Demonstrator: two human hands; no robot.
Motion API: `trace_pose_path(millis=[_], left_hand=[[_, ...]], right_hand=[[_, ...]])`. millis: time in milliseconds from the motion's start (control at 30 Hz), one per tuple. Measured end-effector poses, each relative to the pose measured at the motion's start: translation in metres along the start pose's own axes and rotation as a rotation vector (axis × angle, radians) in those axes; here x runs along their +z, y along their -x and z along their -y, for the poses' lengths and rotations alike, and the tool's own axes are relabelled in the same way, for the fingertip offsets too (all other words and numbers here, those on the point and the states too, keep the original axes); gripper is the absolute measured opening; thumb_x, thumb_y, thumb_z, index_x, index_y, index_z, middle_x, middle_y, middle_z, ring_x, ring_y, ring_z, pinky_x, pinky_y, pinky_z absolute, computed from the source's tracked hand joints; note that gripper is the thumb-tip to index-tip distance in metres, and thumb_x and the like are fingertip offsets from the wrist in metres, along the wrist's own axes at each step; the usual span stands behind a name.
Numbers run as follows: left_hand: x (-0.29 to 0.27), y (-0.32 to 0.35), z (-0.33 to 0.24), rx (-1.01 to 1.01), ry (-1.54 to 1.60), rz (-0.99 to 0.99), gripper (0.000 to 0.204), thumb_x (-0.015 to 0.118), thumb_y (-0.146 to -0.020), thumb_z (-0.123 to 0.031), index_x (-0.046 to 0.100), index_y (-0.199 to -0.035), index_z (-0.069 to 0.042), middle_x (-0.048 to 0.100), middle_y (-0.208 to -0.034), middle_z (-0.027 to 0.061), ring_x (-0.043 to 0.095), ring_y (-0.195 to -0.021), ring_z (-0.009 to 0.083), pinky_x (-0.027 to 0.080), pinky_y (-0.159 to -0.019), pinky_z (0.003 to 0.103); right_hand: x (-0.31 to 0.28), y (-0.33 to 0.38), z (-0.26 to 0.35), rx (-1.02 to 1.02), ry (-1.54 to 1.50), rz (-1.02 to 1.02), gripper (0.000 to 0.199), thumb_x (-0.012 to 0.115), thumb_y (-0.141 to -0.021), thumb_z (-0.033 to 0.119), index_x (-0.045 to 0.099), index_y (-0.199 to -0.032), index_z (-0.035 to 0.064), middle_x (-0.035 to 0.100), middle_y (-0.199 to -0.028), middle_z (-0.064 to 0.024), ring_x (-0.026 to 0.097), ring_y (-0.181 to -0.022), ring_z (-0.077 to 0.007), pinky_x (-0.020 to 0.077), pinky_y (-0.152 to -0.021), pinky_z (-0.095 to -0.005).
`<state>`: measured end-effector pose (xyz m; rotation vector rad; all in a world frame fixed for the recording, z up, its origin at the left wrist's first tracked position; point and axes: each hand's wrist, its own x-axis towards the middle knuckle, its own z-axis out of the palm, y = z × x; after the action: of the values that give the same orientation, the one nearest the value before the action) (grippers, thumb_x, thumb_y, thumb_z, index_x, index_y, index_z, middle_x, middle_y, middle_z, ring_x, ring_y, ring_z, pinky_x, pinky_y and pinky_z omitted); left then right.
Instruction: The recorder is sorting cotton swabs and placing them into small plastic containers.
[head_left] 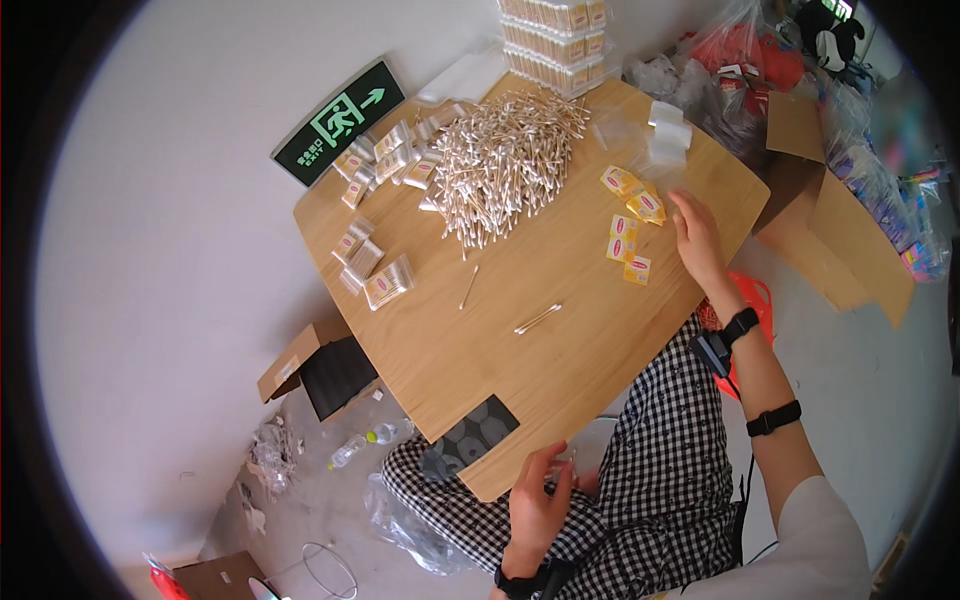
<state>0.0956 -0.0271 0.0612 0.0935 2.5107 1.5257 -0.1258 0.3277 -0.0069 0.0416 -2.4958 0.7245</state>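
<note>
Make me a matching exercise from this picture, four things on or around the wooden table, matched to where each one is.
Things:
1. pile of cotton swabs
2. yellow labels
3. right hand
4. left hand

Places:
A. at the table's near edge, over the checked trousers
B. heaped on the far middle of the table
C. on the table beside the yellow labels
D. scattered near the table's right edge

Pairs: 1-B, 2-D, 3-C, 4-A
</note>
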Motion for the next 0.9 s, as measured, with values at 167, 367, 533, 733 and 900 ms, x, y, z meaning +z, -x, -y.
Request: trace_pose_path(millis=[167, 367, 533, 733, 900], left_hand=[[-0.001, 0.012, 0.010, -0.093, 0.012, -0.051, 0.028, 0.064, -0.088, 0.000, 0.060, -0.116, 0.000, 0.067, -0.107, 0.0132, 0.068, -0.090, 0.0212, 0.054, -0.078, 0.031], [0.011, 0.017, 0.005, -0.111, 0.072, 0.071, 0.029, 0.064, -0.089, -0.001, 0.060, -0.117, 0.000, 0.067, -0.110, 0.0142, 0.068, -0.091, 0.0224, 0.054, -0.078, 0.031], [0.011, 0.019, 0.007, -0.113, 0.229, 0.063, 0.032, 0.059, -0.095, -0.007, 0.055, -0.125, 0.002, 0.065, -0.116, 0.0142, 0.067, -0.099, 0.0226, 0.054, -0.085, 0.033], [-0.016, 0.012, 0.013, -0.294, 1.182, 0.080, 0.055, 0.041, -0.104, -0.041, 0.045, -0.137, 0.003, 0.063, -0.117, 0.0145, 0.063, -0.104, 0.0209, 0.051, -0.088, 0.033], [-0.039, 0.038, 0.036, -0.355, 1.020, 0.238, 0.054, 0.048, -0.102, -0.041, 0.051, -0.133, 0.003, 0.068, -0.101, 0.0067, 0.061, -0.086, 0.0106, 0.050, -0.073, 0.025]], right_hand=[[-0.001, -0.002, -0.040, -0.011, 0.323, 0.071, 0.031, 0.057, -0.091, 0.007, 0.057, -0.122, 0.0017, 0.062, -0.118, -0.0170, 0.057, -0.110, -0.0359, 0.0441, -0.096, -0.0431], [-0.036, 0.015, -0.041, 0.090, 0.422, 0.159, 0.019, 0.059, -0.090, 0.006, 0.067, -0.107, 0.0027, 0.065, -0.110, -0.0156, 0.061, -0.103, -0.0326, 0.0474, -0.088, -0.0399], [-0.057, 0.037, 0.048, -0.022, -0.022, -0.213, 0.018, 0.057, -0.090, 0.002, 0.067, -0.105, 0.0014, 0.065, -0.117, -0.0133, 0.060, -0.113, -0.0310, 0.0449, -0.096, -0.0385], [-0.076, 0.134, 0.218, -0.702, -0.309, 0.441, 0.014, 0.072, -0.078, 0.006, 0.069, -0.089, 0.0132, 0.068, -0.112, -0.0007, 0.061, -0.113, -0.0177, 0.0373, -0.108, -0.0413], [-0.072, 0.158, 0.244, -0.710, -0.371, 0.457, 0.012, 0.075, -0.076, 0.010, 0.067, -0.083, 0.0148, 0.069, -0.110, 0.0019, 0.061, -0.112, -0.0152, 0.0369, -0.108, -0.0403]])
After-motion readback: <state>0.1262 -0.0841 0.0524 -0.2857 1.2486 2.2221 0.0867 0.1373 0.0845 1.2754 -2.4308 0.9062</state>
